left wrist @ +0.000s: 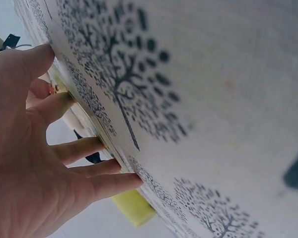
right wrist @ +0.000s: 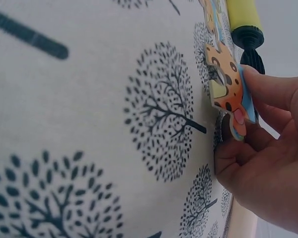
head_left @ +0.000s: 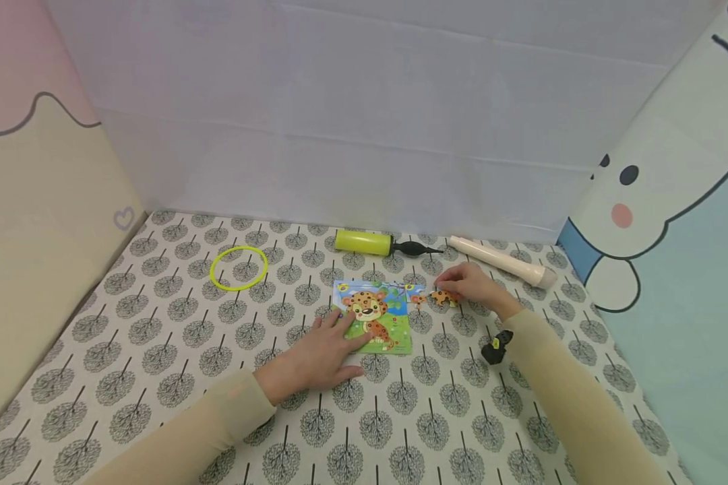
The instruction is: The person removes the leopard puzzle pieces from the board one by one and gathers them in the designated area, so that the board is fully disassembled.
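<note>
A jigsaw puzzle (head_left: 398, 333) with a cartoon leopard on green grass lies flat on the cloth. My left hand (head_left: 318, 353) rests on its left and lower part with the fingers spread and straight; in the left wrist view the fingertips (left wrist: 131, 182) touch down at the puzzle's edge. To the right of the puzzle, my right hand (head_left: 472, 284) pinches an orange spotted puzzle piece (right wrist: 228, 79) between thumb and fingers, tilted up from the cloth. Another puzzle piece (head_left: 417, 298), orange and blue, lies between the puzzle and that hand.
Behind the puzzle lies a yellow-green hand pump (head_left: 364, 242) with a black nozzle. A cream tube (head_left: 500, 261) lies at the back right. A yellow-green ring (head_left: 239, 289) is at the back left. The tree-patterned cloth (head_left: 176, 387) meets walls behind and on both sides.
</note>
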`<move>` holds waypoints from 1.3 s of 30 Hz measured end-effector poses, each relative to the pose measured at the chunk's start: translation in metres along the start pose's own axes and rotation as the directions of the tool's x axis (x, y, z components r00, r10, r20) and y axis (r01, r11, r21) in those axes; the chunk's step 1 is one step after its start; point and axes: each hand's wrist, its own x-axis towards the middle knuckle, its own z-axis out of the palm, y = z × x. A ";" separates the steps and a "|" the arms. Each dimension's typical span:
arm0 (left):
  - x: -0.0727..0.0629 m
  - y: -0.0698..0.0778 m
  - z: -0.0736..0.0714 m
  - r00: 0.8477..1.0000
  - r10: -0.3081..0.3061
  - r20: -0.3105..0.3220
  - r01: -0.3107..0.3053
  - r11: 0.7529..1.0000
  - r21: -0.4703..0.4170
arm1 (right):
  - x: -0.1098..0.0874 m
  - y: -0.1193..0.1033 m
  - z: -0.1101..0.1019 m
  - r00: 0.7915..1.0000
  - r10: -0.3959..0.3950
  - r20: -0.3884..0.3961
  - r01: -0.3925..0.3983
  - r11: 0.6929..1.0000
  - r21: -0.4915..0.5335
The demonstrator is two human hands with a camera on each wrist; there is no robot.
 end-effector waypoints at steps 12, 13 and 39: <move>0.001 0.000 0.002 1.000 0.002 -0.002 -0.002 1.000 0.017 | 0.006 0.001 0.009 0.995 -0.076 -0.065 0.062 0.977 -0.203; 0.001 0.000 0.002 1.000 0.002 -0.002 -0.002 1.000 0.019 | 0.005 0.000 0.010 0.994 -0.081 -0.068 0.066 0.976 -0.207; 0.000 -0.001 0.000 1.000 0.007 -0.013 -0.007 1.000 0.023 | 0.014 -0.044 0.051 0.961 -0.276 -0.033 0.261 0.936 -0.236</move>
